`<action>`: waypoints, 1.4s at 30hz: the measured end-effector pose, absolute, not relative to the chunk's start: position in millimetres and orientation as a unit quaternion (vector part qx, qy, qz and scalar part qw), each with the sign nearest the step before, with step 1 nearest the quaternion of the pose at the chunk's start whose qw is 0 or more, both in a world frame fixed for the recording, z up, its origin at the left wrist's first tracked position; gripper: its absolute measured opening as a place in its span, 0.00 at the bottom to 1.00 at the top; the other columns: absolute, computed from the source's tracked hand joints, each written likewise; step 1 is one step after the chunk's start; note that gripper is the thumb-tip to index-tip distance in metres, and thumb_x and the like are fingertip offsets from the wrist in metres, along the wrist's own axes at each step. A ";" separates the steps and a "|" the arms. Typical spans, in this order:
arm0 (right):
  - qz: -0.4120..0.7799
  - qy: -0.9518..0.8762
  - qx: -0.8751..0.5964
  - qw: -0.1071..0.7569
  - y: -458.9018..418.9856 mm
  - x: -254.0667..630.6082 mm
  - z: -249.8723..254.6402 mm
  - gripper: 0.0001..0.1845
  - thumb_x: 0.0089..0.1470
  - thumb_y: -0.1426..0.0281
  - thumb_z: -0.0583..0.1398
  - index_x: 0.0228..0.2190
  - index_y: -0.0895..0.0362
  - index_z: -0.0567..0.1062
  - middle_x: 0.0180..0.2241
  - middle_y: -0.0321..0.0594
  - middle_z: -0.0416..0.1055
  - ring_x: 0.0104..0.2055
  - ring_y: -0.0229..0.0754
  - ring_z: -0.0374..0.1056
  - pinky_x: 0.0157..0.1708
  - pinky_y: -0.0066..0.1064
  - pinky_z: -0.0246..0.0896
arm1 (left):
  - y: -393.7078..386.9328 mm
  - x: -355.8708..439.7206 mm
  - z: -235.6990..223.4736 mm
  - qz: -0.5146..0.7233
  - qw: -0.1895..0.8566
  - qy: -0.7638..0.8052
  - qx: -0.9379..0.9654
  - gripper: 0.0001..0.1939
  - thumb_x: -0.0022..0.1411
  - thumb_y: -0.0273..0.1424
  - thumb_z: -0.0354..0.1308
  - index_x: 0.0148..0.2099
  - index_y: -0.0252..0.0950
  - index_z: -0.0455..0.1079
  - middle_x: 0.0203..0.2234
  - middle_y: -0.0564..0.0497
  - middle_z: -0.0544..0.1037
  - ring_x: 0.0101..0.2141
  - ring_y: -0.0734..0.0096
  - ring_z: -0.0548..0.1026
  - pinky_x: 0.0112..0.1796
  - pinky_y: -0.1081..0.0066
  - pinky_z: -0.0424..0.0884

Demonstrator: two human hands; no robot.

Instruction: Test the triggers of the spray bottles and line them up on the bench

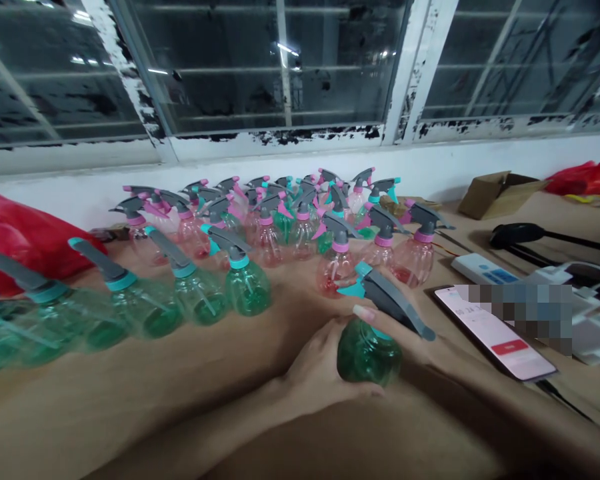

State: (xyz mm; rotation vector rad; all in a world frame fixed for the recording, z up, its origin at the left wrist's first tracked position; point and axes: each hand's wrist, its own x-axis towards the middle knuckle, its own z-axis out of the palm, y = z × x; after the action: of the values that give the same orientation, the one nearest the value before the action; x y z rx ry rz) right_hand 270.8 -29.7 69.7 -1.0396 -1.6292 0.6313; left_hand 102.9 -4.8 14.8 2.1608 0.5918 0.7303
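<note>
A green spray bottle (367, 357) with a grey and turquoise trigger head (387, 300) is between my two hands, close to the front of the table. My left hand (317, 357) is wrapped round its round body from the left, thumb low across the front. From the right, my right hand (413, 340) closes about the turquoise collar, one finger lying across the neck below the head; its other fingers are mostly hidden. Just behind stands a pink spray bottle (336, 270). To the left, a row of green spray bottles (249, 290) stretches toward the left edge, partly blurred.
Several pink and green spray bottles crowd the back, below the window (280, 67). At right lie a lit phone (495, 333), a white power strip (485, 270), cables and a black object (517, 235). An open cardboard box (497, 193) and red bags (35, 230) flank them.
</note>
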 end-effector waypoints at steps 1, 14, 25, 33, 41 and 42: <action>0.266 -0.680 -0.435 0.527 -28.0 271.2 70.4 0.14 0.50 0.58 0.62 0.26 0.51 0.62 0.22 0.30 0.56 0.24 0.39 0.58 0.27 0.34 0.56 | -3.7 103.6 14.9 0.287 0.381 0.234 0.847 0.47 0.43 0.44 0.71 0.61 0.36 0.56 0.55 0.41 0.66 0.54 0.42 0.65 0.52 0.51 0.63; 0.240 -0.702 -0.447 0.500 -22.9 270.8 79.3 0.12 0.50 0.60 0.61 0.31 0.51 0.64 0.24 0.33 0.61 0.26 0.40 0.60 0.26 0.35 0.57 | 6.1 89.5 6.8 0.219 0.304 0.253 0.892 0.53 0.46 0.50 0.68 0.67 0.37 0.46 0.60 0.37 0.59 0.59 0.44 0.57 0.56 0.47 0.55; 0.230 -0.728 -0.407 0.502 -15.4 270.3 85.5 0.12 0.51 0.65 0.60 0.39 0.54 0.68 0.32 0.36 0.69 0.34 0.42 0.66 0.35 0.35 0.61 | 17.7 40.8 -1.3 0.134 0.106 0.302 0.938 0.47 0.58 0.49 0.58 0.68 0.37 0.39 0.64 0.39 0.52 0.62 0.49 0.50 0.57 0.49 0.51; 0.222 -0.733 -0.416 0.491 -1.7 264.9 86.5 0.07 0.54 0.65 0.59 0.26 0.52 0.66 0.23 0.33 0.67 0.25 0.39 0.65 0.27 0.34 0.61 | 16.7 42.4 -2.6 0.131 0.077 0.304 0.940 0.44 0.58 0.46 0.59 0.68 0.35 0.43 0.63 0.39 0.54 0.62 0.50 0.51 0.57 0.50 0.54; 0.225 -0.742 -0.380 0.504 3.9 264.9 79.7 0.06 0.52 0.63 0.61 0.33 0.51 0.73 0.29 0.37 0.71 0.32 0.43 0.69 0.33 0.38 0.63 | 16.3 41.6 -4.6 0.148 0.052 0.308 0.938 0.40 0.60 0.44 0.57 0.66 0.33 0.46 0.63 0.39 0.54 0.61 0.48 0.52 0.56 0.48 0.57; 0.224 -0.742 -0.376 0.508 4.8 264.5 79.0 0.08 0.52 0.63 0.61 0.35 0.51 0.73 0.31 0.38 0.71 0.34 0.44 0.69 0.35 0.39 0.64 | 16.4 41.8 -4.8 0.151 0.044 0.314 0.936 0.39 0.60 0.43 0.57 0.66 0.32 0.47 0.63 0.38 0.54 0.61 0.47 0.52 0.56 0.48 0.57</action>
State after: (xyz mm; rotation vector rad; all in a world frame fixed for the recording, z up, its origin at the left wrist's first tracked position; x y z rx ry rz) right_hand 264.5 4.8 79.0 -0.9067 -1.7888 0.5398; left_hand 41.8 16.4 -4.8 2.8615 0.9592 0.4601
